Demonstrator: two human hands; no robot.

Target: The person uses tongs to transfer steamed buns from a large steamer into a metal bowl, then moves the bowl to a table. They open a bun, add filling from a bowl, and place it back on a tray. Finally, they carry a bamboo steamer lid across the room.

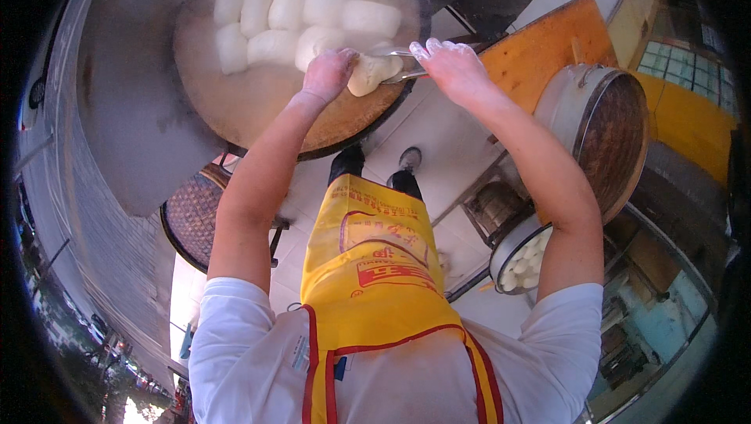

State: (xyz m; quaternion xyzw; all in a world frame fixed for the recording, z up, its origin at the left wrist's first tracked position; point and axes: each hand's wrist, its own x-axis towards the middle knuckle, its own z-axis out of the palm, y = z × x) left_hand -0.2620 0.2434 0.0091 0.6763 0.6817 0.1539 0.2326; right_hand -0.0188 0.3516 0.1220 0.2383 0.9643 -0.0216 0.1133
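My left hand (330, 74) is curled at the near edge of the batch, its fingers against a pale steamed bun (368, 76) that looks misshapen. In my right hand (452, 69) are metal tongs (405, 76), whose ends reach that same bun from the right. Flour or dough whitens my right fingertips. Beyond my hands, several plump white buns (287, 4) lie packed in rows on a large round steamer base (252, 107). Steam blurs the farthest rows.
A wooden board (545, 42) stands to the right, beside a round steamer ring (610, 130). Below it, a pot (499, 248) holds small white pieces. At left are a grey metal sheet (129, 89) and a woven round tray (188, 221). Tiled floor (375, 154) shows around my feet.
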